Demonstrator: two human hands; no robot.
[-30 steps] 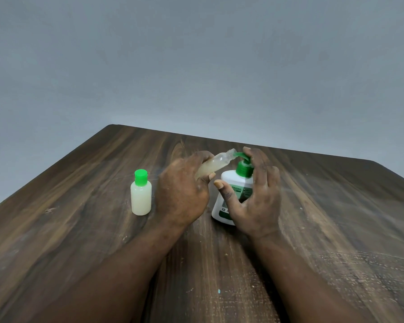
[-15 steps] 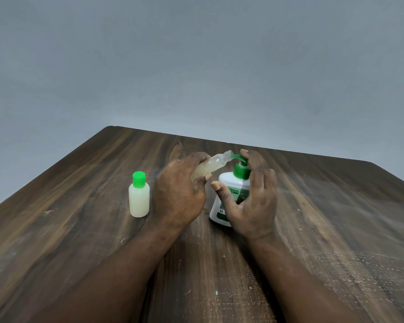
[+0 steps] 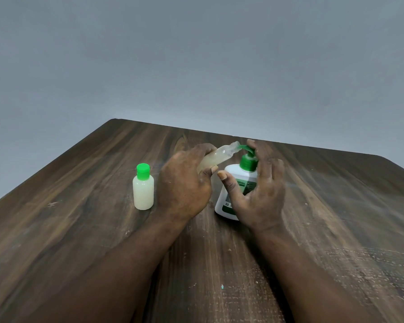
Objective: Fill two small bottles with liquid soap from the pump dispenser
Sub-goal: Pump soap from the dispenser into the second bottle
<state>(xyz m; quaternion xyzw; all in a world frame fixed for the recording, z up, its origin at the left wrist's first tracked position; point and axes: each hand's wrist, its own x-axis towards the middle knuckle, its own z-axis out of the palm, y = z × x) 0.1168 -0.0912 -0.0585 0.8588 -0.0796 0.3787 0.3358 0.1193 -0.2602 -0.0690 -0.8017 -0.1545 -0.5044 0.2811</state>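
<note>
Legible text: one partial word, on the pump dispenser label.
Pump dispenser (image 3: 233,177), white body; front label (image 3: 245,185), green and white: dark capitals ending "…IGINAL" along its top edge, the first letters covered by the thumb of the right hand (image 3: 260,202). Small print and a dark mark at the label's lower left: too small to read.

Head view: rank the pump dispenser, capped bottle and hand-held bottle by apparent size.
1. pump dispenser, largest.
2. capped bottle and hand-held bottle: left unranked, since the left hand covers much of the held one.
</note>
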